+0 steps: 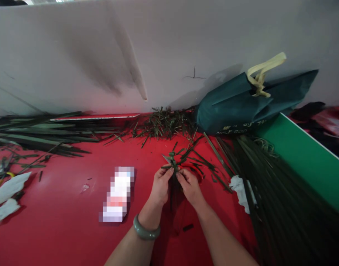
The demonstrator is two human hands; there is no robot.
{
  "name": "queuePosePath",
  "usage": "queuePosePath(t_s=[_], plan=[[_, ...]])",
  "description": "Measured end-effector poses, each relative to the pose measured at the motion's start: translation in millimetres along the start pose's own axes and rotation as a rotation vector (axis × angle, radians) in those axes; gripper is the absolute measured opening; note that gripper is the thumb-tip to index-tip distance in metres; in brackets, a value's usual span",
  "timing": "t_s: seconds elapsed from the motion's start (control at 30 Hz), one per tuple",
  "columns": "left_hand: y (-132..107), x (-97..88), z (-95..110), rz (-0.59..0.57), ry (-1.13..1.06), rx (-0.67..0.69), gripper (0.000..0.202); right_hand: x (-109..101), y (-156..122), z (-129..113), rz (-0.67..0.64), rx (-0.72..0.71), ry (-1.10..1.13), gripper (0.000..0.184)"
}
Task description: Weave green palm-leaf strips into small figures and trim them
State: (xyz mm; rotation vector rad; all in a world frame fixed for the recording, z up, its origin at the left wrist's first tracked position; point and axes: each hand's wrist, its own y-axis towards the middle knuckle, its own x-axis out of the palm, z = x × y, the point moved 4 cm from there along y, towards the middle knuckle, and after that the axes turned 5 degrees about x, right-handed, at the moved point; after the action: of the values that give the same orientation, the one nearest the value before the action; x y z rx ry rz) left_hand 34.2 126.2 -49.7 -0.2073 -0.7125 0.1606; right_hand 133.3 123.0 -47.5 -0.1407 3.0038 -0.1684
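Observation:
My left hand and my right hand meet over the red table, fingers pinched together on a small folded piece of green leaf strips. Long thin strips hang down from it between my wrists. My left wrist wears a grey-green bangle. Loose green strips fan out on the table just beyond my fingertips.
A pile of cut leaf scraps lies against the white wall. Long leaves lie at the left, and a thick bundle at the right. A dark green bag leans at the wall. White tissue, another tissue, a blurred-out object.

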Motion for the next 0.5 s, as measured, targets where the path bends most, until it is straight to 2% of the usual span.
queuePosePath(t_s=[0.2, 0.4, 0.5], plan=[[-0.6, -0.5, -1.3, 0.013, 0.021, -0.017, 0.018, 1.9, 1.3, -2.3, -0.068, -0.014, -0.024, 0.017], [-0.6, -0.5, 2.1, 0.049, -0.005, 0.01, 0.019, 1.7, 0.3, -2.9, -0.046, -0.005, -0.035, 0.019], [0.0, -1.3, 4.9, 0.074, 0.004, 0.03, 0.018, 1.0, -0.9, -2.4, -0.015, 0.012, 0.044, 0.019]])
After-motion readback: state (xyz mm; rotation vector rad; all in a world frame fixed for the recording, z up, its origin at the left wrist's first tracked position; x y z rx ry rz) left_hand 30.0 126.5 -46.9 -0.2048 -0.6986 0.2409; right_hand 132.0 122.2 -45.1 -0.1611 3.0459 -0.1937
